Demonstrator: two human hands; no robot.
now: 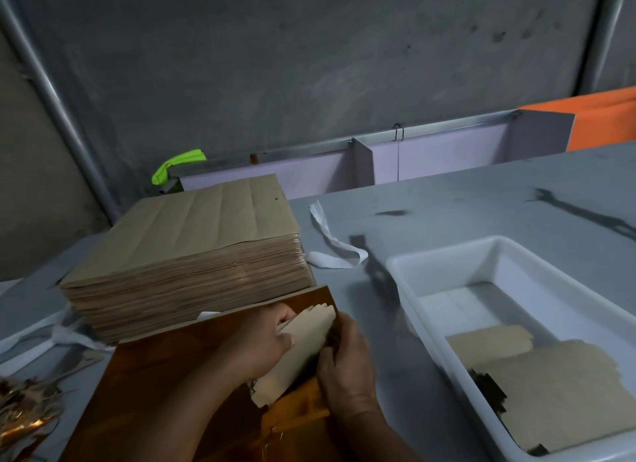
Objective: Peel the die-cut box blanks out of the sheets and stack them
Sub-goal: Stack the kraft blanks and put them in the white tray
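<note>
A tall stack of brown die-cut sheets (192, 255) stands on the grey table at the left. In front of it lies a glossy copper-brown sheet (161, 386). Above that sheet both hands hold a small bundle of tan box blanks (303, 344), tilted on edge. My left hand (256, 343) grips the bundle's left side and my right hand (347, 362) closes on its right side. A white plastic tray (447, 255) at the right holds a few flat tan blanks (557, 392) with dark printed edges.
A white paper strip (330, 244) curls on the table between stack and tray. Shiny foil scraps (24, 413) lie at the lower left. A green object (175, 165) and lilac dividers (364, 162) stand along the back wall, with an orange panel (602, 121) at the right.
</note>
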